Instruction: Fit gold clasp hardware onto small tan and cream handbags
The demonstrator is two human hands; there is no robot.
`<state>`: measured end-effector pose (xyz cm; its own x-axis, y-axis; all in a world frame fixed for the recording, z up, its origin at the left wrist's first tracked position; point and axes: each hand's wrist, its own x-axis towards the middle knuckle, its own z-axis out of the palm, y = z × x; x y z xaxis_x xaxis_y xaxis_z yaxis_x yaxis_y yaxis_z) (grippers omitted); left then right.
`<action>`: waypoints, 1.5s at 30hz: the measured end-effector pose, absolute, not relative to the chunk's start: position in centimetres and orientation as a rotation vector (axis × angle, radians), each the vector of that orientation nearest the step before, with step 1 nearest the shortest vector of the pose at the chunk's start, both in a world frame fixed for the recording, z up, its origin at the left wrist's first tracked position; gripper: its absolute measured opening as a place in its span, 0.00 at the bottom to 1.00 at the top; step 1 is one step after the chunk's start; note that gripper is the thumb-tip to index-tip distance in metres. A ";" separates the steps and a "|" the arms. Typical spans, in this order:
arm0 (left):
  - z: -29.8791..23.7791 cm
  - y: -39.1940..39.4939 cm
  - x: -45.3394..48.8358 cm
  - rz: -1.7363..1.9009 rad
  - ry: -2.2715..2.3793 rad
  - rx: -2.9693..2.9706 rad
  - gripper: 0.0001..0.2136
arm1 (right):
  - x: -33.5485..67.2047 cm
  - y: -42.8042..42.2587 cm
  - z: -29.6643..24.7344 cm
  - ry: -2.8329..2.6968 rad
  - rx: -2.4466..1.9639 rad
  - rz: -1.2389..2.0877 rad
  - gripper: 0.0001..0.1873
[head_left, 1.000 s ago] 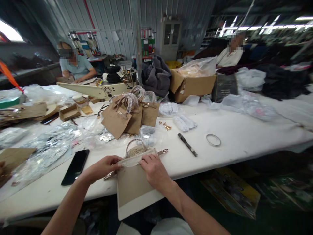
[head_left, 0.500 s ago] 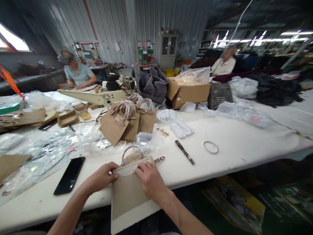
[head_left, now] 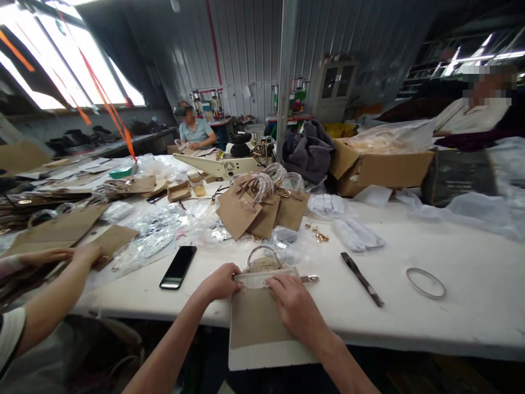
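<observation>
A beige bag panel [head_left: 258, 323] with a cream border hangs over the table's front edge. Its rope-like handle [head_left: 263, 249] and a strap end with a metal fitting [head_left: 310, 278] show at the upper side. My left hand [head_left: 221, 282] pinches the panel's upper left corner, thumb towards me. Across the upper edge, my right hand [head_left: 297, 306] has its fingers curled on the pale top strip, holding the panel; its thumb is hidden. Right of the hands lie a dark metal tool like tweezers [head_left: 361, 279] and a thin ring [head_left: 425, 283].
A black phone [head_left: 178, 267] lies left of my hands. A co-worker's arms [head_left: 49, 295] reach over brown panels at the left. Beyond are stacked panels with handles [head_left: 238, 210], small gold fittings [head_left: 318, 233], plastic bags and a cardboard box [head_left: 389, 172]. Two more people sit farther back.
My view has turned left, so the table and its things sit farther right. A co-worker's arms now show at the left. Both my hands stay on the bag panel.
</observation>
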<state>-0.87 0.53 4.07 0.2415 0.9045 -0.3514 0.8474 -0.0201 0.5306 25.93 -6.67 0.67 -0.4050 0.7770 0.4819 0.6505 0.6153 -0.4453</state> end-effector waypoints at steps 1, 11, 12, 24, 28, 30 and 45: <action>3.9 0.5 -0.9 0.114 1.599 1.854 0.15 | 26.3 -6.3 1.4 -2.146 -1.109 0.258 0.21; 4.3 0.9 -1.2 0.120 1.549 1.875 0.16 | 31.4 5.5 3.5 -2.227 -1.529 0.150 0.22; 4.1 1.0 -1.3 0.120 1.546 1.868 0.16 | 31.3 6.2 3.4 -2.311 -1.585 0.162 0.23; 2.8 1.0 -1.8 0.190 1.519 1.769 0.16 | 31.4 9.0 2.4 -2.399 -1.912 0.186 0.11; 2.5 1.1 -2.0 0.205 1.522 1.771 0.17 | 31.4 9.3 2.3 -2.382 -1.859 0.263 0.12; 2.4 1.0 -2.0 0.227 1.513 1.775 0.17 | 31.4 9.2 2.1 -2.365 -1.806 0.301 0.12; 3.6 0.3 -1.6 0.180 1.532 1.805 0.17 | 32.5 9.6 0.3 -1.844 -1.584 0.496 0.02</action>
